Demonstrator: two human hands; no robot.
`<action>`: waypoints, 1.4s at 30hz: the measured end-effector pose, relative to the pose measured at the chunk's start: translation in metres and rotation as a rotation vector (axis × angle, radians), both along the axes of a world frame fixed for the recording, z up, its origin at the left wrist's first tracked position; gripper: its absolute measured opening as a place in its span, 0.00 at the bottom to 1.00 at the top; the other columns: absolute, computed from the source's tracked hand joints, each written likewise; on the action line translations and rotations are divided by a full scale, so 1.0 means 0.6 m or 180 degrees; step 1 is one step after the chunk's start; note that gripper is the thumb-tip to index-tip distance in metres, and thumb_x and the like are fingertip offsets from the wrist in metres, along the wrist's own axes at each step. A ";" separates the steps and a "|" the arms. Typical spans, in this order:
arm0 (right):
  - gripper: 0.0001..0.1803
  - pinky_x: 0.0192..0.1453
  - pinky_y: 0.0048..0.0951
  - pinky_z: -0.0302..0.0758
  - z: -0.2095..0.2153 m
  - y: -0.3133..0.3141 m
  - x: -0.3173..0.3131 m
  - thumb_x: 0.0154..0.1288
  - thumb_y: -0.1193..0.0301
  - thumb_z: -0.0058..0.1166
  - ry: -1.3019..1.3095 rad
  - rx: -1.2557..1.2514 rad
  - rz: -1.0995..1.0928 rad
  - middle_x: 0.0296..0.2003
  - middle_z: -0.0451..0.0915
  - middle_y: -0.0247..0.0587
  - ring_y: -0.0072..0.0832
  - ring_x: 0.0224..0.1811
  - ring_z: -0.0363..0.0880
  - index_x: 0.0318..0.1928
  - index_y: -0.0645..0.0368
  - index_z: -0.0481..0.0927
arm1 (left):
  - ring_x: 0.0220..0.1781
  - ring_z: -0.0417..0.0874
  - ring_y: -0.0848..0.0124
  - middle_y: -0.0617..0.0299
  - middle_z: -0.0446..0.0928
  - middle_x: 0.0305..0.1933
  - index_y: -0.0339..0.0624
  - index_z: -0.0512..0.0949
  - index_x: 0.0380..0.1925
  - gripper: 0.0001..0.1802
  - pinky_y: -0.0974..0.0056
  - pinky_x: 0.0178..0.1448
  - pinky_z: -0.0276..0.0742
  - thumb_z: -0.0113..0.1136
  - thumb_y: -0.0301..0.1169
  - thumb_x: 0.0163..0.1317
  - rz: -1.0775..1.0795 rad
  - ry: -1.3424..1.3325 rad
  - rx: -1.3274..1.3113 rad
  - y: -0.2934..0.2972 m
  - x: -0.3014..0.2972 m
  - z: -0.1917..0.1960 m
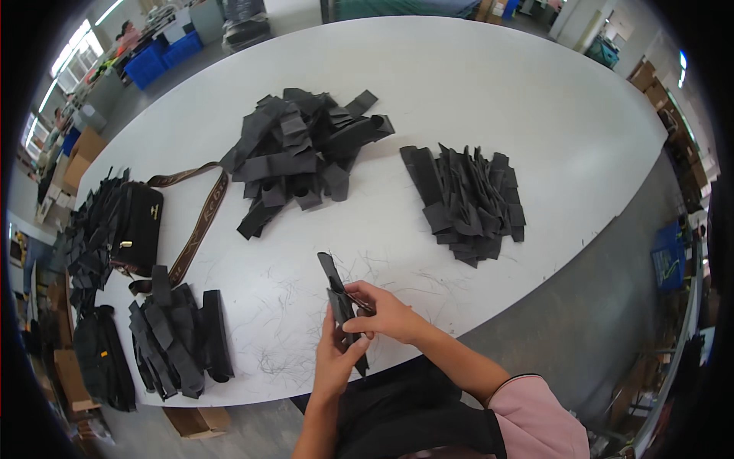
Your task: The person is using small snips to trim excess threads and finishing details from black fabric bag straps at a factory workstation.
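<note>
Close to the table's near edge, my left hand [335, 358] is closed on a folded black fabric strip [334, 284], which stands tilted with its upper end pointing away from me. My right hand [386, 315] meets it from the right, fingers bent around small thread snips [364, 307], mostly hidden by the fingers. The right thumb and fingertips touch the strip's side. Cut thread ends [283, 359] lie scattered over the tabletop around both hands.
On the white table [489, 92] lie a loose heap of black strips [294, 145], a neater stack [470, 206] at right and another pile [176, 329] at left. A black shoulder bag [140, 229] with a brown strap, more strips [92, 229] and a black bag [105, 359] line the left edge.
</note>
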State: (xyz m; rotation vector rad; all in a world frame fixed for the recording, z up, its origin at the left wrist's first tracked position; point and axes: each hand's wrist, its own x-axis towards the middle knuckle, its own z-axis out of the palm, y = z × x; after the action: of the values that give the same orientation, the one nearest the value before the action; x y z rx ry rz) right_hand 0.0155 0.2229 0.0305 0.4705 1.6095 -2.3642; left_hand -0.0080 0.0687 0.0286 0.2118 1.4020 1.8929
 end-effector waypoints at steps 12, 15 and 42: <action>0.24 0.34 0.22 0.72 -0.048 -0.059 -0.003 0.45 0.87 0.42 0.1373 0.2678 -0.1683 0.37 0.80 0.46 0.27 0.34 0.79 0.45 0.63 0.77 | 0.51 0.76 0.66 0.54 0.70 0.55 0.37 0.71 0.50 0.17 0.67 0.47 0.75 0.47 0.17 0.59 0.0929 0.1972 -0.1160 -0.010 -0.013 -0.036; 0.22 0.31 0.21 0.70 -0.042 -0.037 0.010 0.44 0.86 0.43 0.1274 0.2283 -0.1424 0.29 0.79 0.42 0.22 0.28 0.75 0.42 0.64 0.78 | 0.42 0.78 0.68 0.55 0.77 0.42 0.34 0.76 0.43 0.10 0.67 0.45 0.73 0.52 0.22 0.61 0.0608 0.2190 -0.1211 -0.029 -0.019 -0.031; 0.20 0.24 0.27 0.68 0.024 -0.067 0.057 0.45 0.82 0.61 0.1947 0.3693 0.0072 0.30 0.73 0.38 0.31 0.24 0.73 0.43 0.58 0.79 | 0.27 0.63 0.87 0.75 0.69 0.24 0.36 0.76 0.31 0.16 0.78 0.30 0.60 0.48 0.38 0.70 0.0905 -0.0223 -0.0907 -0.076 0.008 -0.001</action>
State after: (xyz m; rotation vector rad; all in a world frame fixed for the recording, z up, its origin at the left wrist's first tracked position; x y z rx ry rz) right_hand 0.0500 0.1829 0.0449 -0.1487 3.1423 -1.3433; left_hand -0.0034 0.0229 0.0278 -0.2009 1.7029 1.8719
